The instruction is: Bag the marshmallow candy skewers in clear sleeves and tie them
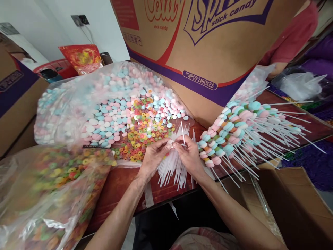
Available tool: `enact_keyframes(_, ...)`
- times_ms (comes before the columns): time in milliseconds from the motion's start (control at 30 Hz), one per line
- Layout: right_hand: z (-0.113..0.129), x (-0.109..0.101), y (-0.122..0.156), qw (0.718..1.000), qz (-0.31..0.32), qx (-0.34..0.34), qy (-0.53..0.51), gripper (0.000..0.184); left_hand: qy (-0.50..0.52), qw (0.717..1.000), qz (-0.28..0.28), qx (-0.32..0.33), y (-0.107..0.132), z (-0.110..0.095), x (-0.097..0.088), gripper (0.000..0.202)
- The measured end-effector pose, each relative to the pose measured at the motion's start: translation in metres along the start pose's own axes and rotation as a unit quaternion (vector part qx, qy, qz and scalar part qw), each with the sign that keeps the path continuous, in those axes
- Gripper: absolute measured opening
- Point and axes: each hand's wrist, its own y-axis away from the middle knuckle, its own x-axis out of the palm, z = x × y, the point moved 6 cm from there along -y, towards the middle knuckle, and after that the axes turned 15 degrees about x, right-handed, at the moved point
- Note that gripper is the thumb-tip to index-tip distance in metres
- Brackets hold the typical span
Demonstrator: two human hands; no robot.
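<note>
My left hand point(155, 154) is closed, its thumb and fingertips pinching a pale marshmallow-like candy point(170, 143). Close beside it, my right hand point(191, 156) is closed on a white lollipop stick point(182, 130) that points up from the fingers. The right fingertips meet the left ones at the candy, so I cannot tell whether the stick is in it. Under both hands lies a bundle of loose white sticks point(169, 172). Small colourful gummy rings point(140, 135) are heaped just beyond my left hand, with pink, blue and white candies point(106, 119) behind them.
Finished candy skewers point(229, 133) are piled at the right of the red table point(114, 198). A large carton point(166, 52) stands behind. At the left is a clear bag of gummy rings point(52, 198). A person in a red sleeve point(293, 38) is at the far right.
</note>
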Motion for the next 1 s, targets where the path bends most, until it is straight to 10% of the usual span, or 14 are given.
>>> enact_keyframes(533, 0.002, 0.001, 0.032, 0.975, 0.082, -0.047, 0.199, 0.039, 0.013, 0.988, -0.145, 0.045, -0.008, 0.006, -0.032, 0.037)
enact_keyframes(1000, 0.002, 0.007, 0.029, 0.973, 0.056, -0.018, 0.224, 0.037, -0.212, 0.968, -0.072, 0.111, -0.005, 0.002, -0.032, 0.028)
